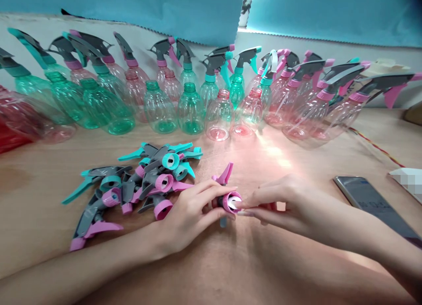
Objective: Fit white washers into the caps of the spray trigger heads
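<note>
My left hand [194,206] is closed around a trigger spray head [225,173] with a pink trigger and pink collar, its open collar turned towards me. A small white disc [234,202] sits tilted in the mouth of that collar. The fingertips of my right hand [286,206] pinch at the disc and the collar's rim; part of the disc is hidden by them. Just left of my left hand lies a pile of loose spray heads [148,182], grey with teal or pink collars and triggers.
Along the back stand several clear green and pink bottles, some open-necked like the green bottle [160,109], others topped like the pink bottle [306,116]. A phone [369,204] lies at right near a red-yellow cord [376,147]. A red bag [13,125] is at far left.
</note>
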The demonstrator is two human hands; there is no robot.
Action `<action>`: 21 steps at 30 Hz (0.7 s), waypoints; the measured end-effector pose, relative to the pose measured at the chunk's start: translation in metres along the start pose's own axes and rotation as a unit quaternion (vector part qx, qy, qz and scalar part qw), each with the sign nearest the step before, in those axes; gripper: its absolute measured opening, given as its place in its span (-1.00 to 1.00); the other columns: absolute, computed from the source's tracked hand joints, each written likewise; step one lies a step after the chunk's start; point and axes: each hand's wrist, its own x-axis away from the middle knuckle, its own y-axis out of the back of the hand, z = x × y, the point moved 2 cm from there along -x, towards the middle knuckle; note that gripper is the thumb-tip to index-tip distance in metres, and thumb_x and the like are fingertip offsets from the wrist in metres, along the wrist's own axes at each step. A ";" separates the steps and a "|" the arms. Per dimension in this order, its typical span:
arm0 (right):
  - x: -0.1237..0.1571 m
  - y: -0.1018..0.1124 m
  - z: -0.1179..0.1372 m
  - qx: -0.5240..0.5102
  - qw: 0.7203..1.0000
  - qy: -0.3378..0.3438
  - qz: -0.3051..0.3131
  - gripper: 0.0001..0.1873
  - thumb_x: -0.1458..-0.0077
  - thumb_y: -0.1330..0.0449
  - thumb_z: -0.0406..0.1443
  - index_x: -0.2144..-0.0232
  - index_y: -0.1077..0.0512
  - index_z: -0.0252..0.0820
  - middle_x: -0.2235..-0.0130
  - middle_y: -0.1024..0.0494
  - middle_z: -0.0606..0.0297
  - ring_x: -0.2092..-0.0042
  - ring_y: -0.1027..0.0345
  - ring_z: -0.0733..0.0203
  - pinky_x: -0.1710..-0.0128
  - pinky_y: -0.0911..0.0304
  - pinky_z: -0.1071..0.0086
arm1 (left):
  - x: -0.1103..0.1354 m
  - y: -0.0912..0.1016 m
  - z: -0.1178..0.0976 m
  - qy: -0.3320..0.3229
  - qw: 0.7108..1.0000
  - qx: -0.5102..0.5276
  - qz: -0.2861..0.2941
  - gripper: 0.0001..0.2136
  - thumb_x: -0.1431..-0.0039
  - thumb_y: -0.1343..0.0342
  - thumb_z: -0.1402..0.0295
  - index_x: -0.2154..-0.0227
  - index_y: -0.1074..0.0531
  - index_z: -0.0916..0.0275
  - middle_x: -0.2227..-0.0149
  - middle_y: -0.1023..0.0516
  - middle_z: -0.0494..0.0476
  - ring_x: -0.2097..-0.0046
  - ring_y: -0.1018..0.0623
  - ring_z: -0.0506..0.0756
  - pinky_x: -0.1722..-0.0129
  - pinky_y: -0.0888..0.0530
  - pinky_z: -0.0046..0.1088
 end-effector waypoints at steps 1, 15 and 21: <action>0.001 0.000 0.000 0.008 1.000 0.004 -0.003 -0.75 -0.17 -0.10 -0.25 0.15 -0.53 -0.05 0.40 -0.61 0.31 0.48 -0.41 0.30 0.49 -0.22 0.48 | 0.000 0.000 0.000 -0.002 1.000 0.002 0.002 -0.71 -0.17 -0.11 0.49 0.03 -0.37 0.18 0.23 -0.44 0.05 0.27 -0.47 -0.01 0.29 -0.40 -0.52; 0.002 0.000 -0.001 0.104 0.992 0.011 -0.065 -0.80 -0.17 -0.10 -0.29 0.21 -0.51 -0.01 0.50 -0.50 0.46 0.55 -0.25 0.44 0.54 -0.08 0.54 | 0.000 0.000 0.000 0.010 1.000 -0.003 0.005 -0.71 -0.20 -0.10 0.44 0.02 -0.36 0.17 0.23 -0.44 0.05 0.27 -0.47 0.00 0.29 -0.39 -0.51; 0.001 -0.004 -0.007 0.150 0.985 -0.009 -0.080 -0.87 -0.13 -0.13 -0.26 0.29 -0.48 -0.01 0.57 -0.40 0.48 0.57 -0.22 0.42 0.58 -0.02 0.53 | 0.000 0.001 -0.002 -0.008 1.000 -0.002 0.001 -0.69 -0.18 -0.11 0.46 0.00 -0.35 0.18 0.24 -0.44 0.04 0.28 -0.46 -0.02 0.29 -0.39 -0.53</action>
